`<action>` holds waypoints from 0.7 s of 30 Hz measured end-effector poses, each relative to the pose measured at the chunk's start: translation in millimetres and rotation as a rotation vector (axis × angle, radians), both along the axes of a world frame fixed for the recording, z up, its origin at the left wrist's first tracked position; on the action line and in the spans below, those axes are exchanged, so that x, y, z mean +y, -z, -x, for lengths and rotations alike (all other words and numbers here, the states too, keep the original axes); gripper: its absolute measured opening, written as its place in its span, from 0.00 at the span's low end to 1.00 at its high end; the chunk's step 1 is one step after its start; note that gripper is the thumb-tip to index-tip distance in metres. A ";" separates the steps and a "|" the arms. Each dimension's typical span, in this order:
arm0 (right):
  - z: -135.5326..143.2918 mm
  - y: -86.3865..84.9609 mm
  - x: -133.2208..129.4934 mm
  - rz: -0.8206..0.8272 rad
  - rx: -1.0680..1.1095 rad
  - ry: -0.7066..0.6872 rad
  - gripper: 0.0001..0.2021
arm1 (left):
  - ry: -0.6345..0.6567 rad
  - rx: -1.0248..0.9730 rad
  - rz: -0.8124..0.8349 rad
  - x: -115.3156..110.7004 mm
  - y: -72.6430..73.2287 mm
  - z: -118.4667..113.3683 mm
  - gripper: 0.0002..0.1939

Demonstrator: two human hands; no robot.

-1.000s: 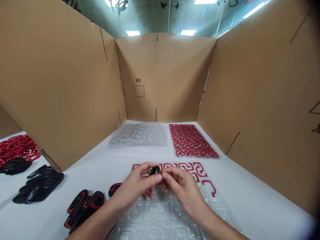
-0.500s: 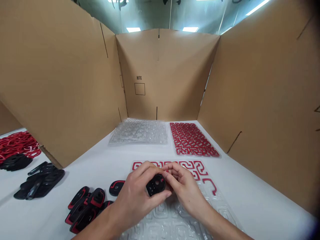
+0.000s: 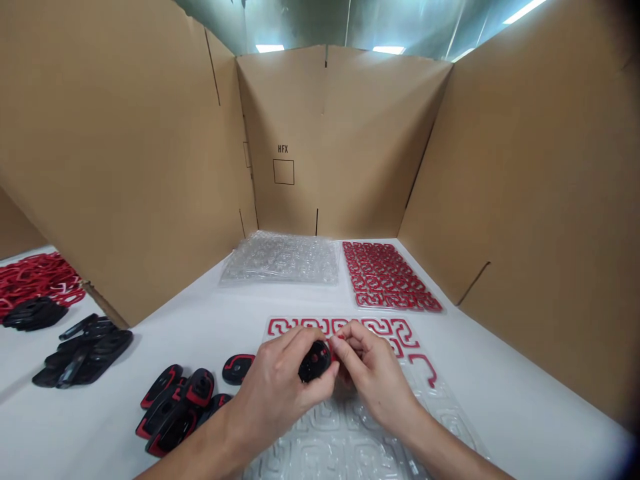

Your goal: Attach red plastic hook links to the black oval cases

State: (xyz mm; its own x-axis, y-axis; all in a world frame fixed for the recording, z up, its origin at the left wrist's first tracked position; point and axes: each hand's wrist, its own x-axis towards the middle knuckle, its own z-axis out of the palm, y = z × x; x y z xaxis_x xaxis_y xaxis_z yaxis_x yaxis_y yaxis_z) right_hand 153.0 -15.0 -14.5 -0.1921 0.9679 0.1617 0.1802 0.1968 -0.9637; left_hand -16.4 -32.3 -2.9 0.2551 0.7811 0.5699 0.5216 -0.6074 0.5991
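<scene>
one black piece [image 3: 316, 363], left hand [image 3: 280, 377] gripping it, now turned face-on, right hand [image 3: 373, 370] pinching red strip [image 3: 341, 337]

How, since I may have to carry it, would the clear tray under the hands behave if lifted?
The clear tray would probably flex a little and feel light, since it looks like thin moulded plastic. Tilted, it might spill the red strips, which lie in its open recesses. It may slide readily on the smooth-looking white table.

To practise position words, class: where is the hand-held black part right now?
In the head view, the black part is below the picture's centre, gripped in the left hand, close beside the right hand and over the near clear tray.
</scene>
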 end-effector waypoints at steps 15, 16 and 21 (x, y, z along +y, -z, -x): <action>-0.8 -8.8 4.3 0.120 0.286 0.012 0.20 | 0.076 -0.480 0.499 12.1 0.6 -6.9 0.14; -1.9 -11.7 4.5 0.115 0.313 -0.010 0.19 | 0.124 -0.540 0.582 12.6 -0.3 -7.9 0.17; -3.2 -18.8 2.8 0.209 0.509 -0.104 0.17 | 0.354 -0.698 0.774 9.3 -3.9 -11.5 0.20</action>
State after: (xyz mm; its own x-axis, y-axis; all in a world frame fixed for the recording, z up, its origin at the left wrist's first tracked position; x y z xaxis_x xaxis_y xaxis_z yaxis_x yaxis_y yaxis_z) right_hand 156.2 -12.2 4.2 -0.2363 0.9695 0.0655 -0.3282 -0.0162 -0.9445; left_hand -4.8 -23.0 1.0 0.3470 0.9357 0.0632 -0.2098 0.0118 0.9777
